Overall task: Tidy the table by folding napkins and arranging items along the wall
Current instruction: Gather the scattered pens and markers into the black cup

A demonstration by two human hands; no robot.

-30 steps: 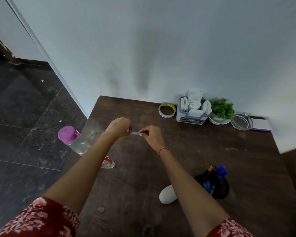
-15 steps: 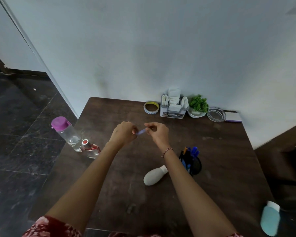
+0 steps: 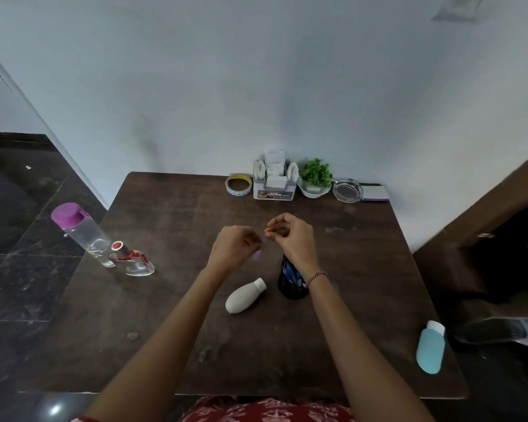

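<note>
Standing at the table's (image 3: pixel 165 345) left edge, a purple-capped bottle (image 3: pixel 83 233) is left unsorted. At centre, a small purple pen-like piece (image 3: pixel 258 254) is pinched by the curled left hand (image 3: pixel 237 249); the right hand (image 3: pixel 290 239) is curled beside it, contents uncertain, apparently for capping. Folded napkins (image 3: pixel 274 172) are already ranked along the wall.

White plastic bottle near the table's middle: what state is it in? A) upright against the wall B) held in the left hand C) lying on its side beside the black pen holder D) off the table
C: the white plastic bottle lies on its side on the dark wooden table, just left of the black pen holder, in neither hand.
</note>
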